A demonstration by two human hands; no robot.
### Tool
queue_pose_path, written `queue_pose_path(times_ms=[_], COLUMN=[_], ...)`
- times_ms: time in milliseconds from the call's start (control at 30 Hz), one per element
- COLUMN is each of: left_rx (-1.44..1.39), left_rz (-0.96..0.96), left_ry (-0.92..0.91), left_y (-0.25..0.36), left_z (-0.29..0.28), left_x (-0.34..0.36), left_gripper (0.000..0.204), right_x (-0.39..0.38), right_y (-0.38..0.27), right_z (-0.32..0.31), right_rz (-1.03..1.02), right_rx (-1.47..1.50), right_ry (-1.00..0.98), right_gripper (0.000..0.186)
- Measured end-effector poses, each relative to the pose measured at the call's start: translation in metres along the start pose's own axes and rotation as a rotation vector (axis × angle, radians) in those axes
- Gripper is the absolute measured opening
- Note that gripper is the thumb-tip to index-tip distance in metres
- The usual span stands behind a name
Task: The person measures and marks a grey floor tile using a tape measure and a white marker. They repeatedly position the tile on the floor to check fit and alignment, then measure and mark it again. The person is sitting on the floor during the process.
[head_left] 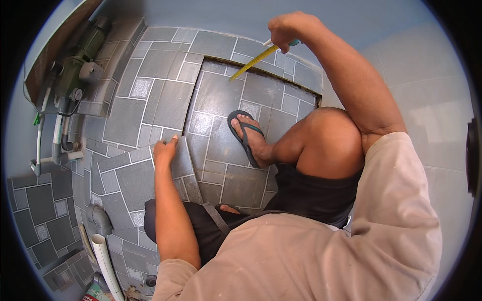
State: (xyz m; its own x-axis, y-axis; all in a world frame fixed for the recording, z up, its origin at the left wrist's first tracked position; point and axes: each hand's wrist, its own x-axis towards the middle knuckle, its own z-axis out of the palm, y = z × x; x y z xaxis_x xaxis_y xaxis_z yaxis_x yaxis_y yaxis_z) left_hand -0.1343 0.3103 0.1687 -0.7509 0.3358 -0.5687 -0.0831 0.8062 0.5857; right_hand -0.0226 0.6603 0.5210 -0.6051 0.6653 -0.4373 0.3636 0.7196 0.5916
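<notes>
My right hand (290,31) is raised at the upper right, closed around a tape measure (296,42) whose body is mostly hidden, with a bit of teal showing. Its yellow blade (255,61) slants down-left over the sunken tiled area (217,93). A thin white stick-like piece pokes out by the fingers; I cannot make out what it is. On the left, my left hand (165,149) grips the upper edge of a grey patterned floor tile (133,178), which sits at an angle to the tiles around it. The palm side of that hand is hidden.
My sandalled foot (251,138) stands inside the sunken area. At the left are a green pump (75,75) with a gauge and grey pipes (56,145). A white pipe (106,266) lies at the lower left, near a grey elbow (99,218). A pale wall (416,110) rises at the right.
</notes>
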Motion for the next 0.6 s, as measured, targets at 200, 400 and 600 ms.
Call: queue_pose_path(times_ms=[200, 400, 600], left_rx=[0.078, 0.267, 0.378], left_rz=[0.079, 0.148, 0.079], left_ry=[0.009, 0.122, 0.177], left_y=[-0.015, -0.031, -0.032], left_z=[0.016, 0.014, 0.022], left_x=[0.012, 0.004, 0.0], left_gripper=[0.084, 0.085, 0.087], right_x=[-0.038, -0.157, -0.175], right_y=[0.068, 0.131, 0.168], right_z=[-0.01, -0.021, 0.073], right_rz=[-0.029, -0.064, 0.164], right_rx=[0.34, 0.753, 1.028], right_ry=[0.082, 0.201, 0.521], right_gripper=[0.031, 0.023, 0.034])
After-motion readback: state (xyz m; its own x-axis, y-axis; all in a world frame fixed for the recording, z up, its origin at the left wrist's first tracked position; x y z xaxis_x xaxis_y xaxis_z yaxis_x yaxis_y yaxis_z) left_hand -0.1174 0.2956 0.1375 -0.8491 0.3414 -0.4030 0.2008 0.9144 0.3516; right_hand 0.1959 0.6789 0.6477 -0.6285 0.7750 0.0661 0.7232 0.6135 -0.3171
